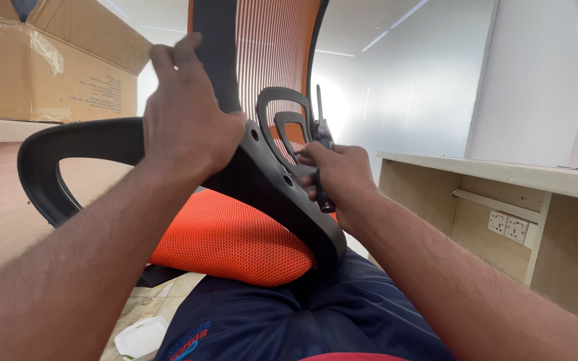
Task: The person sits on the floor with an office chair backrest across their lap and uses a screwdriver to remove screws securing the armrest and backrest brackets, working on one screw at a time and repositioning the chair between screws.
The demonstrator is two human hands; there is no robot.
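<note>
**Inspector:** Largest item first. An office chair (235,241) with orange mesh lies tipped across the person's lap, seat cushion low at centre, backrest (272,47) rising toward the top of the frame.

**Clerk:** Step in hand?

**Inspector:** By my judgement, fastening the black armrest bracket (272,184) to the chair. The left hand (185,124) is clamped over the bracket's upper edge, steadying it. The right hand (342,177) is clenched round a dark tool (321,137), seemingly a screwdriver, just beside the bracket's holes.

**Clerk:** Next move calls for what?

**Inspector:** Probably lining the tip with a hole while the left hand keeps the bracket from shifting; I cannot see any screw.

**Clerk:** Orientation?

**Inspector:** The bracket's long axis runs diagonally, upper left down to lower right. The tool stands near upright, shaft pointing up. The left armrest loop (41,167) sticks out leftward.

**Clerk:** Surroundings?

**Inspector:** Worktop (503,170) right, cardboard box (48,67) upper left.
</note>
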